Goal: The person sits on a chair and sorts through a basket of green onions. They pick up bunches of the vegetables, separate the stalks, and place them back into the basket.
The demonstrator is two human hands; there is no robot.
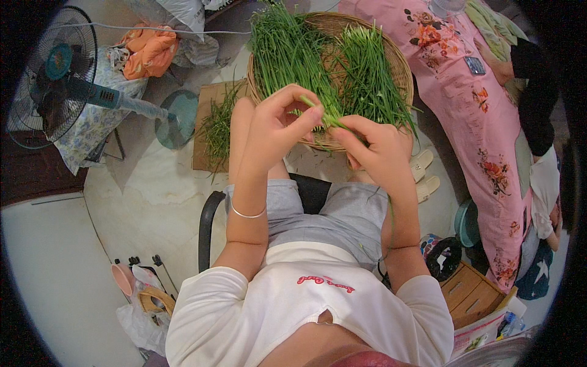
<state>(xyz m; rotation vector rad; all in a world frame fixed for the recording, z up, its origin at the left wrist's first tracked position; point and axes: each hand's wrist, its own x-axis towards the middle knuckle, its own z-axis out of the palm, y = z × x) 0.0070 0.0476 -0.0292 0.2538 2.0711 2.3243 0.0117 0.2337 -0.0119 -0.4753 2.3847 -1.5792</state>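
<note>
My left hand (pixel 282 126) pinches pale green chive stalks (pixel 308 102) between thumb and forefinger. Close beside it, my right hand (pixel 378 147) grips green stalks with thumb and fingertips; a long thin leaf trails down past the right forearm. Whether both hands hold the same stalks is hard to tell. Just beyond and beneath them sits a round wicker basket (pixel 403 64). Inside lie a larger heap of long green chives (pixel 286 55) on the left and a smaller bundle (pixel 369 69) on the right.
Green trimmings (pixel 220 124) lie on flattened cardboard (pixel 202 160) by my left leg. A pedestal fan (pixel 110 98) stands at left. Slippers (pixel 424 176) are beside the basket. To the right, another person (pixel 534 96) is on a pink floral bed (pixel 463 105) bearing a phone (pixel 474 65).
</note>
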